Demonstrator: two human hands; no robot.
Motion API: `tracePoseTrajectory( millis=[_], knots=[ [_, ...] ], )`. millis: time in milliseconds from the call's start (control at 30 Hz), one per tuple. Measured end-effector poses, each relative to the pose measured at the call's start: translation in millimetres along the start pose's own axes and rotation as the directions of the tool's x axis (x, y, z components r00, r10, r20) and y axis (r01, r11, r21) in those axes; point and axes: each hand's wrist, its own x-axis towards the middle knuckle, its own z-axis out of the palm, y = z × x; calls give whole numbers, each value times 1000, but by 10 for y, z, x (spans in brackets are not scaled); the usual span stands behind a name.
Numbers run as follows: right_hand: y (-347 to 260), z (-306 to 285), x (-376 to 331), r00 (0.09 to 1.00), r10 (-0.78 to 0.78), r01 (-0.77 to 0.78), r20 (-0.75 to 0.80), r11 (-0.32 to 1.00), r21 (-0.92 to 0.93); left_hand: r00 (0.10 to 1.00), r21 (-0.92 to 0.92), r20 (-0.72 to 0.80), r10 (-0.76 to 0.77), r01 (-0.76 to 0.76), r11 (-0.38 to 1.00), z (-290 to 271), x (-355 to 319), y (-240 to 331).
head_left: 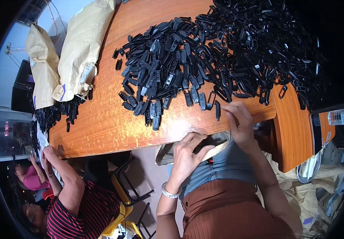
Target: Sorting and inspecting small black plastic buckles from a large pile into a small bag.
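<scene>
My left hand point(188, 153) is curled above the mouth of an open brown paper bag point(165, 154) between my lap and the table edge. Something dark shows between its thumb and fingers, but I cannot make it out. At the table's front edge my right hand point(240, 125) reaches up with bent fingers, thumb and index a little apart. Its fingertips are beside, perhaps touching, a slim black plastic piece point(217, 110). Just behind that lies a black rectangular frame point(210, 100). A heap of small black plastic parts point(160, 63) covers the table ahead.
The orange wooden table point(108, 127) carries a second, larger heap of black frames point(259, 47) at the right. Two tall paper sacks point(76, 51) spill black parts at the left. A co-worker in a striped shirt point(80, 211) works there, by a yellow chair point(126, 199).
</scene>
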Motion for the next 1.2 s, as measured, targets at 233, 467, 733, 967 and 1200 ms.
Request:
tracePoseTrajectory(
  millis=[233,467,733,967,1200],
  knots=[
    [108,-10,104,946,-156,267,284,872,-410,933,183,-232,274,-235,955,23,580,-70],
    [75,-93,-23,987,-67,80,148,993,-86,950,548,84,301,-297,782,-28,798,-141],
    [-183,-71,-44,879,387,-476,278,689,546,988,-147,-155,-28,5,989,89,422,-160],
    [-336,-98,43,895,183,-341,407,869,359,998,-311,-70,4,-25,950,-48,304,25],
    [-336,-48,14,942,-187,180,279,982,49,990,-225,-113,80,-104,969,-131,297,131]
  ],
)
